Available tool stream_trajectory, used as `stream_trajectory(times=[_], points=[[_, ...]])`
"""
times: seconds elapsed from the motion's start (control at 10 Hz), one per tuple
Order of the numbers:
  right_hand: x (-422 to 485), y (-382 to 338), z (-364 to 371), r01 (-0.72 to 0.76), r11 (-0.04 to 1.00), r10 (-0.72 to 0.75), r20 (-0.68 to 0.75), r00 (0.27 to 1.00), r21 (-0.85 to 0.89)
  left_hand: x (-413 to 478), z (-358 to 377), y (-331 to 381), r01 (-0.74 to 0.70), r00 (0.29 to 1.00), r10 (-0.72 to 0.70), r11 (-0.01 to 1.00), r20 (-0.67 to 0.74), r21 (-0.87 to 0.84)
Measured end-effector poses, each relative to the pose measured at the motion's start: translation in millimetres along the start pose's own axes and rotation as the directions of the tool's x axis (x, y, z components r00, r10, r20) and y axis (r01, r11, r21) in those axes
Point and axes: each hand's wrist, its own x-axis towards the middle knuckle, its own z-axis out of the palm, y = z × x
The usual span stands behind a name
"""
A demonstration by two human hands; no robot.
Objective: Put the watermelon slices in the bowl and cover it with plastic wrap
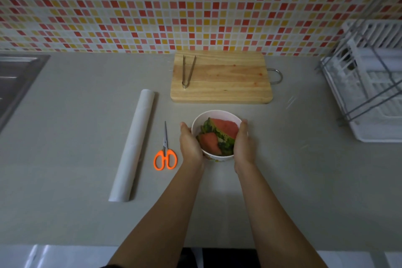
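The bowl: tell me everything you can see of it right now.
The bowl is white and round, with a faint print low on its near side; its material is unclear. It stands upright on the grey counter, in front of the wooden cutting board. Watermelon slices, red flesh and green rind, fill it. The left hand and right hand cup its sides. I cannot tell whether wrap covers it.

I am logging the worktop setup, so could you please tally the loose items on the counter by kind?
Bowl with watermelon slices, held between left hand and right hand: 1
Cutting board: 1
Tongs: 1
Scissors: 1
Wrap roll: 1
Total: 5
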Motion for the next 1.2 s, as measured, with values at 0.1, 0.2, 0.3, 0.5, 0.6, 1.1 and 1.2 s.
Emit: stream_trajectory(times=[0.1,0.2,0.3,0.5,0.6,1.1,1.2], points=[[-3.0,3.5,-2.8,0.030,0.998,-0.032,-0.036,0.999,-0.054,3.1,-1.1,-1.2,-0.048,0.995,0.054,0.996,-0.080,0.076],[-7.1,11.2,-5.6,0.084,0.984,-0.098,-0.085,0.992,-0.160,3.4,-3.1,-3.5,-0.099,0.970,0.146,0.968,-0.194,0.233],[-6.0,11.2,-6.7,0.143,0.957,-0.165,-0.066,0.984,-0.253,-1.2,-7.1,-3.9,-0.149,0.959,0.214,0.937,-0.184,0.316],[12.9,4.8,-40.9,0.178,0.983,-0.181,0.123,0.976,0.040,-8.5,-36.3,9.9,-0.240,0.966,0.220,0.959,0.136,0.154],[6.7,8.0,-45.6,0.083,0.973,-0.164,0.391,0.906,0.215,-15.8,-44.0,3.7,-0.242,0.933,0.155,0.938,0.324,0.250],[7.1,-101.2,-59.4,0.605,0.796,-0.540,0.431,0.722,-0.017,-31.1,15.1,103.4,-0.715,0.696,0.451,0.372,0.559,0.591],[-13.8,-156.6,-63.5,0.797,0.545,-0.632,0.496,0.595,-0.262,-50.2,43.6,146.0,-0.785,0.592,0.420,0.110,0.688,0.609]])
